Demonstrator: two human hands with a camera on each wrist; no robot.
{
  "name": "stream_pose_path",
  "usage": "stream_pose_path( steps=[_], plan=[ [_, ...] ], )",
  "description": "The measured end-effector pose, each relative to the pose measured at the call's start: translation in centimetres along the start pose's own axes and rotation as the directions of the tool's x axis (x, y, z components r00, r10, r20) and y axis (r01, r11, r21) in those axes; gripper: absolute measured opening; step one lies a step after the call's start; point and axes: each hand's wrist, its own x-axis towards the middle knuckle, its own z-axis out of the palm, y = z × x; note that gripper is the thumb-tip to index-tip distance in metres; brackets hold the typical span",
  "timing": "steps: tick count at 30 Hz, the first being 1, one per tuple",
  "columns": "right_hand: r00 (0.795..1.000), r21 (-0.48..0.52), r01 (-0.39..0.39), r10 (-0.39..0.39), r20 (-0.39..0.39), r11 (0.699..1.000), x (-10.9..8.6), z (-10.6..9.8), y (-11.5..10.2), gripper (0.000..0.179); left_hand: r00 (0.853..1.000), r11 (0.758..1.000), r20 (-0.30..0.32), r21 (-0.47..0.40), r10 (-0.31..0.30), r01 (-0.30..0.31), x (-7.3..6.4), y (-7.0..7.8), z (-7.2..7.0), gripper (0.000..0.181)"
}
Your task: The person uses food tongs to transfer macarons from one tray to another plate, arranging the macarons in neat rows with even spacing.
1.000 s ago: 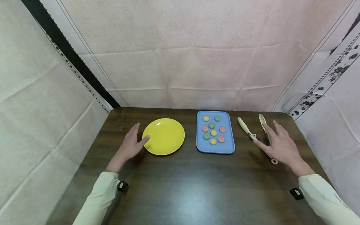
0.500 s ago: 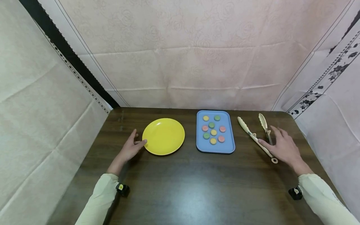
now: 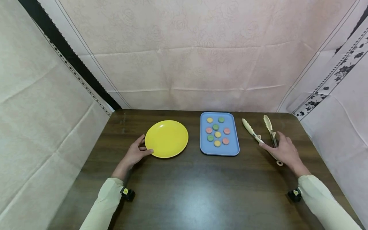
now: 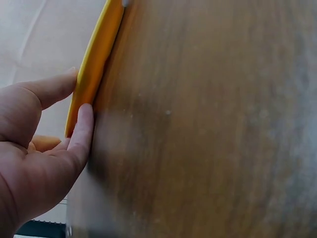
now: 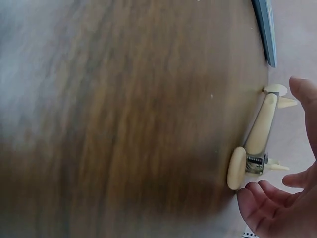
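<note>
My left hand [image 3: 135, 152] is at the near left rim of a round yellow plate [image 3: 166, 139]. In the left wrist view the thumb lies on the plate's upper side and fingers [image 4: 84, 126] reach its underside, pinching the rim. The plate's edge [image 4: 90, 69] looks tilted there because of the camera. Over the handle end of cream-coloured tongs [image 3: 249, 128] hovers my right hand [image 3: 286, 152], thumb and fingers spread to either side. The right wrist view has the tongs [image 5: 261, 126] lying on the table, with a gap between thumb and fingers; contact at the fingertips is unclear.
Between plate and tongs lies a blue tray [image 3: 204, 149] bearing several small round pink, yellow and green pieces. The dark wooden table [image 3: 198, 188] ends at a cloth-covered wall [image 3: 184, 73] behind and cloth at both sides.
My left hand has moved onto the plate's rim, its thumb coming down on it. The right hand has lowered and shifted slightly back over the tongs. Plate, tray and tongs stay put.
</note>
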Motion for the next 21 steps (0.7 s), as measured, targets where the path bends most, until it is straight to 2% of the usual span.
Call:
stream_pose_path(
  steps=[7,14,21],
  plan=[
    [1.000,0.019,-0.004,0.004,0.004,1.000,0.5,0.7,-0.1,0.121,1.000,0.999,-0.007,-0.039,0.000,0.000,-0.2,0.0,0.0,0.096],
    [0.999,-0.025,0.002,-0.003,-0.033,1.000,0.7,1.1,-0.5,0.109,1.000,0.999,-0.016,-0.044,-0.006,0.006,-0.2,0.1,0.0,0.094],
    [0.999,-0.054,0.026,-0.028,-0.032,0.998,1.0,1.3,-0.4,0.095,0.999,0.999,-0.028,-0.040,-0.017,0.016,-0.3,0.2,0.0,0.094]
  ],
)
